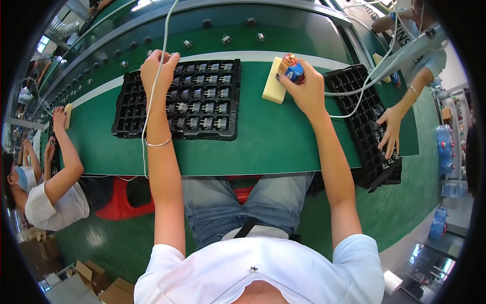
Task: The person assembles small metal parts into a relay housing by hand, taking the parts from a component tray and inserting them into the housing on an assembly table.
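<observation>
My left hand [158,73] is closed in a pinch over the far left part of a black compartment tray [235,129]. What its fingertips hold, if anything, is too small to make out. Several small metal-and-black cylindrical parts with pins [207,108] fill the tray's right part; cells toward the left look dark. My right hand [308,91] is closed around a small blue and orange-red object [292,71] with a shiny top, its exact kind unclear. That object is held at the right side of a pale yellow foam block [274,87], which lies on the green table.
Small parts [226,39] stand spaced out on a green strip [283,38] beyond the table. A white cable [147,116] hangs across my left forearm. At the right, a co-worker's hand [391,126] reaches into another black tray [354,109]. Another person sits at far left.
</observation>
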Demonstrator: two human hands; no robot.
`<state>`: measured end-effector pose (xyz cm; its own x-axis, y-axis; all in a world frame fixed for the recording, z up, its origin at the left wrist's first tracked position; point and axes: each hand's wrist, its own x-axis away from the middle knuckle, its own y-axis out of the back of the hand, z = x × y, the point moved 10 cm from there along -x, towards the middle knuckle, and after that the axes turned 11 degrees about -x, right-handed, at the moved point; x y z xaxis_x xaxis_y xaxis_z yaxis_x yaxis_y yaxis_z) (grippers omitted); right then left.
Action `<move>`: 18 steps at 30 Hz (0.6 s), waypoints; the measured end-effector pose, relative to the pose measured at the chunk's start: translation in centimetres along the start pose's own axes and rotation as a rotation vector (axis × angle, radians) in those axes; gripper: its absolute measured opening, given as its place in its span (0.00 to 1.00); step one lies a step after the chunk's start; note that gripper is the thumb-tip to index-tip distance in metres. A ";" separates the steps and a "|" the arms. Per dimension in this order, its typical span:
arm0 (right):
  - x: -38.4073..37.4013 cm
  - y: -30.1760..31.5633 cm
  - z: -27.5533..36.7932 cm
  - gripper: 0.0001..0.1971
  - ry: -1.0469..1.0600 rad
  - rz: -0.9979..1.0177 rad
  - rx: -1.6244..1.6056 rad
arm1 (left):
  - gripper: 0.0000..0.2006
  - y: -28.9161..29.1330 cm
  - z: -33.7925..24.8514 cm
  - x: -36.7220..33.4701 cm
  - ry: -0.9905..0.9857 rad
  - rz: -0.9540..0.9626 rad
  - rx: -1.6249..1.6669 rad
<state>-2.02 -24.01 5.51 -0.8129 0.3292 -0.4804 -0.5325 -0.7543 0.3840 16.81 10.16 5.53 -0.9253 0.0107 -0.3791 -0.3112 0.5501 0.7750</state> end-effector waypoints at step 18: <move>-0.1 -0.2 -0.7 0.20 -0.009 -0.004 0.031 | 0.09 -8.4 -13.7 10.7 0.001 0.768 0.990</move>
<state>-1.70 -24.32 4.88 -0.8125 0.3375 -0.4753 -0.5429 -0.7352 0.4059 6.51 -5.81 1.86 -0.7956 0.6058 0.0027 0.6039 0.7927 0.0830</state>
